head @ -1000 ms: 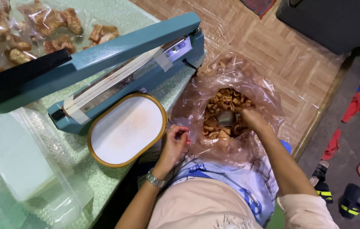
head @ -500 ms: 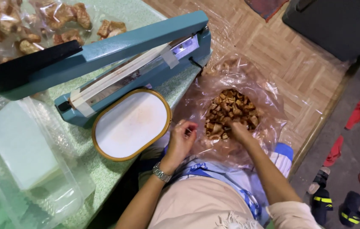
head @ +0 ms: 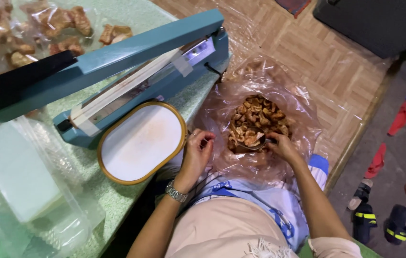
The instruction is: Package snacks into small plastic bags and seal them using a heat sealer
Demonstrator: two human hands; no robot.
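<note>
We see the right hand gripping a scoop heaped with fried snack pieces inside the big clear bag, which sits on the floor right of the green table. The left hand, fingers pinched on the bag's near-left rim, lies just left of the scoop, beside the oval tray and blue heat sealer.

A teal heat sealer with a black handle sits on the speckled green desk; lower left, a white oval tray rimmed gold; golden-brown snacks fill a clear bag.
</note>
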